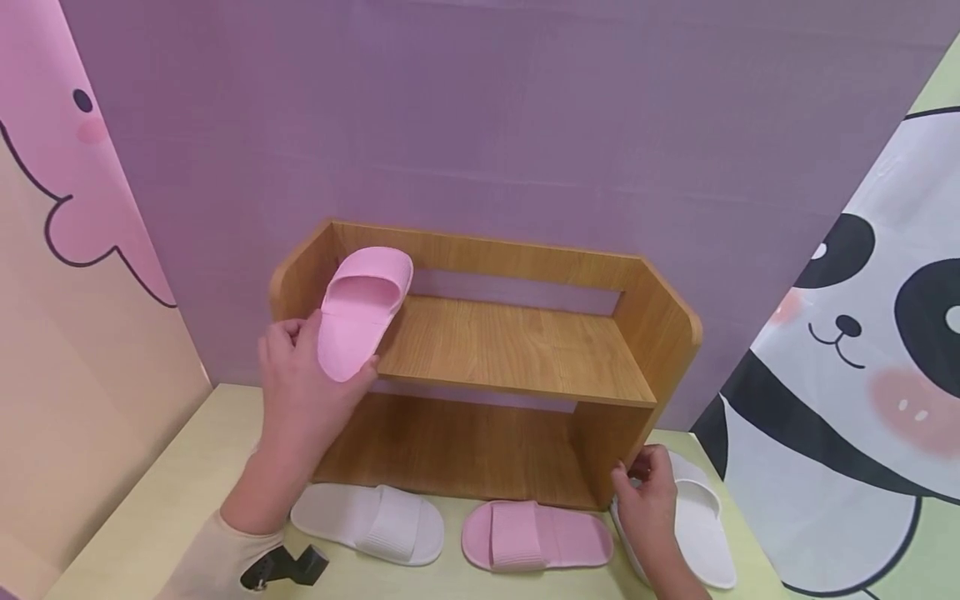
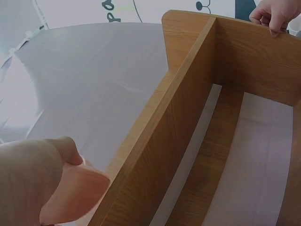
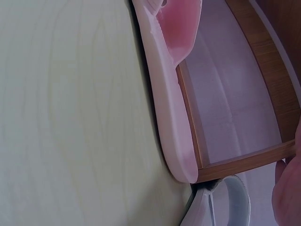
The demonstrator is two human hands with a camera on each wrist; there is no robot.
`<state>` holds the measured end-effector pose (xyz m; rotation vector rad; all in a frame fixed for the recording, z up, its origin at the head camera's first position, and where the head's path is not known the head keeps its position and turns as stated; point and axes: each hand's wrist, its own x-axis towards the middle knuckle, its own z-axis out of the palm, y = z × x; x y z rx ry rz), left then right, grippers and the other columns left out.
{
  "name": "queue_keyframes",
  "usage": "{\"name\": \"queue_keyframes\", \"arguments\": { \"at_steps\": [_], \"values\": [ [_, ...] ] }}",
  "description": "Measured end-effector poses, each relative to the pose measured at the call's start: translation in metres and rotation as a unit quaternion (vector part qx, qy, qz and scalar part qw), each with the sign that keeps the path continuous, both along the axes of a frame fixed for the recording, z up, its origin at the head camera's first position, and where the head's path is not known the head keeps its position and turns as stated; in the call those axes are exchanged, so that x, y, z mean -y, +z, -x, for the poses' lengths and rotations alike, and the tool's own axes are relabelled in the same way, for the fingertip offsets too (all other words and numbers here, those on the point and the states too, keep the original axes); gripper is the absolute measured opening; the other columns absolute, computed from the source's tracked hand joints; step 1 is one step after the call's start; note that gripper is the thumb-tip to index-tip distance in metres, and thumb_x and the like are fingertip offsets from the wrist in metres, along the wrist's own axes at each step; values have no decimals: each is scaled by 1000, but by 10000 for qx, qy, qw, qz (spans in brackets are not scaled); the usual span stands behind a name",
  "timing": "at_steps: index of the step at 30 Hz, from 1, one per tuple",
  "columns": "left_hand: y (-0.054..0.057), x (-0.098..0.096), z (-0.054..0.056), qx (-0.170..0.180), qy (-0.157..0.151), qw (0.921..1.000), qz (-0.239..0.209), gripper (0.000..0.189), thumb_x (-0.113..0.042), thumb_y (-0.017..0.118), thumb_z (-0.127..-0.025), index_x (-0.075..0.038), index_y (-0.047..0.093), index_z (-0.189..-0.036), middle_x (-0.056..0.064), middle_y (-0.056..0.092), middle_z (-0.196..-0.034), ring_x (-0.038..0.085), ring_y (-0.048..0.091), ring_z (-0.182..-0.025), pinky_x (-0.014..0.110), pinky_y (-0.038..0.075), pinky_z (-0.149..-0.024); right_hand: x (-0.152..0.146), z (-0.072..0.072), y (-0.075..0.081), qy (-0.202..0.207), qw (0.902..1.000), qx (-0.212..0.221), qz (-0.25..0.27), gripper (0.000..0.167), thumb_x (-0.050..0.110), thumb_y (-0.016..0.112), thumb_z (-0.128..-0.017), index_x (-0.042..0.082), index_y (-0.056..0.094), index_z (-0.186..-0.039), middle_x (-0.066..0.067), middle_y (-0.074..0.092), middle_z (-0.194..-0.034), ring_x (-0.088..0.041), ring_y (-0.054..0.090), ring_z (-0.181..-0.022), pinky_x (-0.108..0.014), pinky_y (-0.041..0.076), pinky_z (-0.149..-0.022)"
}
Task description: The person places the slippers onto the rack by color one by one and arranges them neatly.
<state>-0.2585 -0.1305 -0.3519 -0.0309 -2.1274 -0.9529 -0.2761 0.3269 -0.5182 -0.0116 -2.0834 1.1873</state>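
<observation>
My left hand (image 1: pixel 307 392) grips a pink slipper (image 1: pixel 358 321) by its heel end, with the toe and strap pointing up and away. It hangs over the left part of the upper shelf of a wooden shoe rack (image 1: pixel 510 342); whether it touches the board I cannot tell. In the left wrist view only the heel part of the slipper (image 2: pixel 77 193) shows. My right hand (image 1: pixel 651 500) pinches the front edge of the rack's right side panel, low down, thumb on the inner face. A white slipper (image 1: pixel 701 525) lies beside that hand, partly hidden by it.
On the pale table (image 1: pixel 135 500), a white slipper (image 1: pixel 401 525) and a pink slipper (image 1: pixel 536 536) lie sideways along the rack's front. A purple backdrop (image 1: pixel 487 125) stands behind, and a panda-printed panel (image 1: pixel 847 400) stands on the right.
</observation>
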Motion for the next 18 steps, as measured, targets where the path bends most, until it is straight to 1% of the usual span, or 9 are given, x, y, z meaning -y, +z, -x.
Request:
{"name": "queue_keyframes", "arguments": {
  "at_steps": [5, 8, 13, 18],
  "values": [
    [-2, -3, -1, 204, 120, 9995, 198, 84, -36, 92, -81, 8, 61, -146, 28, 49, -129, 46, 42, -126, 58, 44, -94, 1, -1, 1, -23, 10000, 44, -27, 23, -13, 65, -92, -3, 55, -110, -9, 64, -105, -17, 63, -92, -12, 49, -80],
    [-3, -5, 0, 342, 203, 9988, 297, 85, -39, 92, -82, 8, 61, -145, 27, 49, -129, 45, 43, -126, 58, 46, -93, 2, -1, 1, -13, 10000, 13, -7, 23, -14, 65, -91, -4, 55, -109, -10, 64, -105, -14, 63, -92, -13, 49, -80],
    [-3, -8, 3, 425, 265, 9981, 364, 86, -41, 93, -83, 8, 61, -145, 28, 50, -130, 45, 44, -127, 60, 47, -95, 2, -1, 1, -6, 10000, 38, 47, 23, -15, 66, -92, -4, 56, -110, -10, 65, -105, -11, 62, -92, -11, 48, -80],
    [-3, -9, 2, 542, 321, 9970, 442, 88, -42, 92, -83, 9, 60, -146, 28, 50, -129, 45, 44, -126, 60, 47, -95, 1, 0, 1, -16, 9999, 139, 40, 24, -13, 67, -93, -3, 56, -112, -11, 65, -108, -5, 60, -93, -9, 47, -81]
  ]
}}
